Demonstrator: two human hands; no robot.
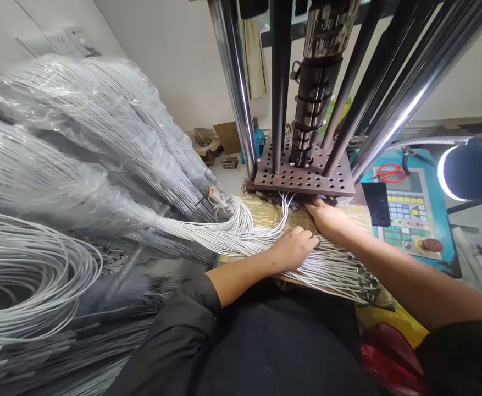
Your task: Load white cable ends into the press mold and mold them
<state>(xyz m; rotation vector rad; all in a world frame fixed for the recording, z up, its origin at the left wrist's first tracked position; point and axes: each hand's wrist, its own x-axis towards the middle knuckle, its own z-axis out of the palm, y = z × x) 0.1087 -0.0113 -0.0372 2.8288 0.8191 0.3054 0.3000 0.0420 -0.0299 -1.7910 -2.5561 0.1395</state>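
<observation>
A thick bundle of thin white cables (228, 234) runs from the left across the worktop, its dark-tipped ends fanned out to the right. Over the bundle, my left hand (296, 248) is closed with its fingers curled round some of the cables. My right hand (323, 215) reaches to the front edge of the machine's perforated metal plate (306, 183). Its fingertips go under the plate, so their grip is hidden. Several white cables (285, 212) curve up from the bundle and pass beneath that plate, left of my right hand.
Steel columns (241, 93) and rods rise from the plate. A blue control panel (405, 214) with a red knob stands at the right, red-handled scissors (390, 172) on it, a ring lamp (450, 173) beside it. Plastic-wrapped cable bundles (84, 110) and a cable coil (38, 275) crowd the left.
</observation>
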